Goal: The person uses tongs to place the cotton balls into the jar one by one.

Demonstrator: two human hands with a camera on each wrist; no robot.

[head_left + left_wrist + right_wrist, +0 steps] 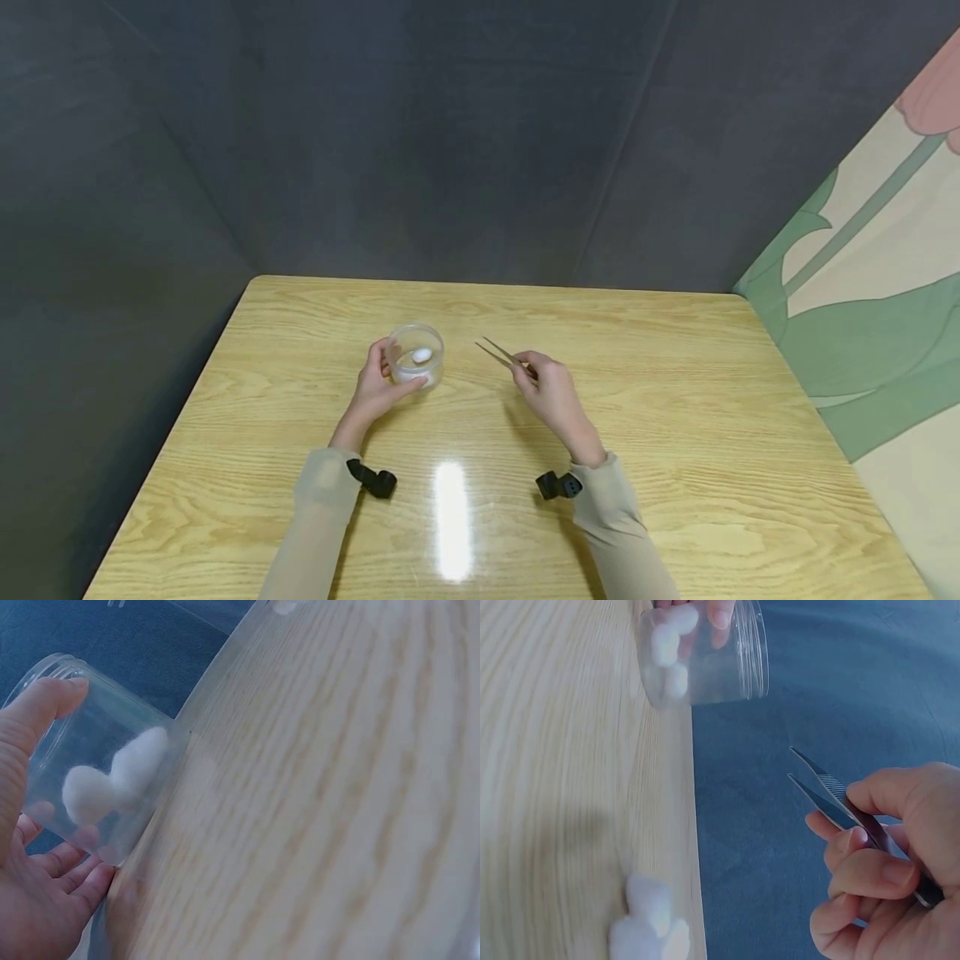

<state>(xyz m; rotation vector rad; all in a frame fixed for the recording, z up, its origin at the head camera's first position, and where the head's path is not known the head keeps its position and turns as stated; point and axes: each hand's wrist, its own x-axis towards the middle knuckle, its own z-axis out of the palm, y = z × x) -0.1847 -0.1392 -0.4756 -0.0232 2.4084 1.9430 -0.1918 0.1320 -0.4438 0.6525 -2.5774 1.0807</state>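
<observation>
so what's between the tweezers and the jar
Just bare tabletop: the head view shows nothing lying between the tips of the tweezers and the jar.

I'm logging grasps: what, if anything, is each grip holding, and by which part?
Left grip: the clear, round plastic jar, by its side wall. Right grip: the slim, silvery metal tweezers, around their middle.

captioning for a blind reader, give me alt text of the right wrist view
The right hand holds tweezers, their tips apart. At top, the left hand holds a clear jar with white balls inside; other balls lie on the table at lower left.
</observation>
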